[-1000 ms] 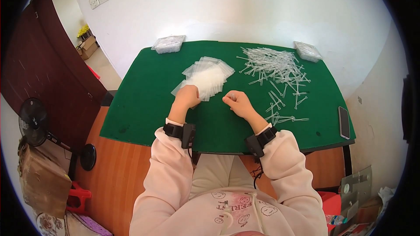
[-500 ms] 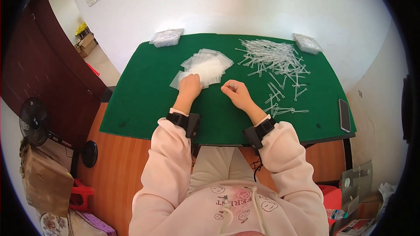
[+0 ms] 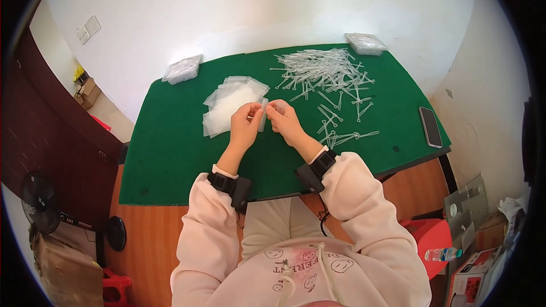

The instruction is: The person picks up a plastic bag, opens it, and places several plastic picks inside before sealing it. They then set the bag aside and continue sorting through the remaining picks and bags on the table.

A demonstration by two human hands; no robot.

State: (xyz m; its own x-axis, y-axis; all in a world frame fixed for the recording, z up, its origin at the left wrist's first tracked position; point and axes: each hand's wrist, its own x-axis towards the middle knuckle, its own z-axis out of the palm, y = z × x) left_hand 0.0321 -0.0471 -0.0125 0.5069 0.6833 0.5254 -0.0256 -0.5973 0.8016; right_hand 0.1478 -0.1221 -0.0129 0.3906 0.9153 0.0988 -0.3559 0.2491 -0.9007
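A small clear plastic bag (image 3: 263,116) is pinched upright between my two hands over the middle of the table. My left hand (image 3: 244,128) grips its left side with thumb and fingers. At its upper right edge are the closed thumb and fingertips of my right hand (image 3: 289,128). Some clear plastic pieces (image 3: 280,106) show in the curl of my right fingers, too small to make out fully. Left of my hands lies a fanned pile of clear flat bags (image 3: 230,99). To the right, a heap of thin clear plastic sticks with looped ends (image 3: 321,68) spreads toward me.
The table has a green cloth (image 3: 170,165). Clear plastic boxes stand at its far left (image 3: 183,70) and far right (image 3: 365,44) corners, against the white wall. A phone (image 3: 430,127) lies near the right edge. A black fan (image 3: 41,202) stands on the left.
My left hand has come away from the bag pile with one bag and met my right hand. The view has shifted, so the table sits turned in the picture.
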